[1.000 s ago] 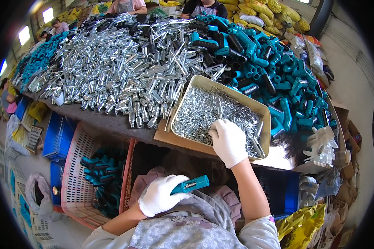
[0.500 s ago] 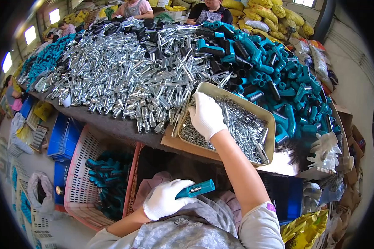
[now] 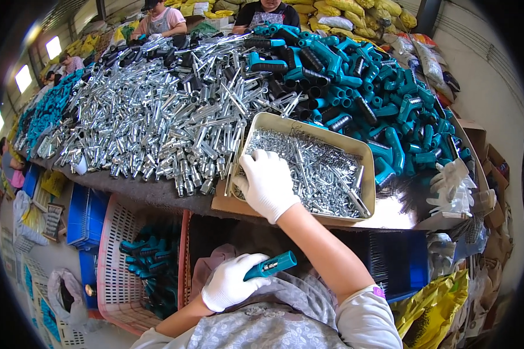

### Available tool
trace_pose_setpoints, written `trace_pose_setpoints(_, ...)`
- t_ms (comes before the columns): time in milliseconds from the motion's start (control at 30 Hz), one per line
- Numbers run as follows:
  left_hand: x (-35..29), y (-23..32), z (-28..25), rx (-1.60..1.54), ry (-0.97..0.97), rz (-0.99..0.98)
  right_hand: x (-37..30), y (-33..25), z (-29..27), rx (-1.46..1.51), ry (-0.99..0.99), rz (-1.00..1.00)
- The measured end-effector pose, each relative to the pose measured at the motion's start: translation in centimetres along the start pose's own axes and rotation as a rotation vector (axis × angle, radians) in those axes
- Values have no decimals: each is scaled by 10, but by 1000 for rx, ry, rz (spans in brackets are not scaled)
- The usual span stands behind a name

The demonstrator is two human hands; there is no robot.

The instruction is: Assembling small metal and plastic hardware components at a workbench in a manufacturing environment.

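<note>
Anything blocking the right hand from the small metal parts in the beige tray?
Nothing visible: the right hand is over the left end of the open beige tray, small metal parts exposed beside it. Can't tell whether it touches any.

The left hand and the right hand are covered in white, and the held handle is coloured blue-green. The tray is coloured cream, and its bits silver. The apron is patterned with pale leaves on grey, while the basket is coloured pink, the bin blue and the sacks yellow.
</note>
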State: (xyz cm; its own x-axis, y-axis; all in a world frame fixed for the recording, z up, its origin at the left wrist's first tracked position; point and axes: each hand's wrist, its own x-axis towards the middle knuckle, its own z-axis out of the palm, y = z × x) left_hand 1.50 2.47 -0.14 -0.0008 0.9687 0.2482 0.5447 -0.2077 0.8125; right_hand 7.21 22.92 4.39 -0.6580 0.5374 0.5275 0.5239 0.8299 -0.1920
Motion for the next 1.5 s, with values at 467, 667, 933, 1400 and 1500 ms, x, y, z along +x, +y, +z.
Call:
trace_pose_setpoints(467, -10, 0, -4, 0, 10, -62, -21, 39, -23, -166, -29, -126)
trace_pose_setpoints(667, -6, 3, -3, -20, 4, -57, -27, 40, -37, 170, 253, -146)
trace_pose_setpoints(933, -5, 11, -13, 20, 42, -71, -81, 15, -73, 687, 292, 462)
trace_pose_setpoints(1400, 1, 0, 5, 161, -118, 82, -199, 6, -79, 1219, 41, 1097)
trace_pose_setpoints(1500, -2, 1, 8, 271, -123, 194, -191, 3, -77, 1082, -48, 1066)
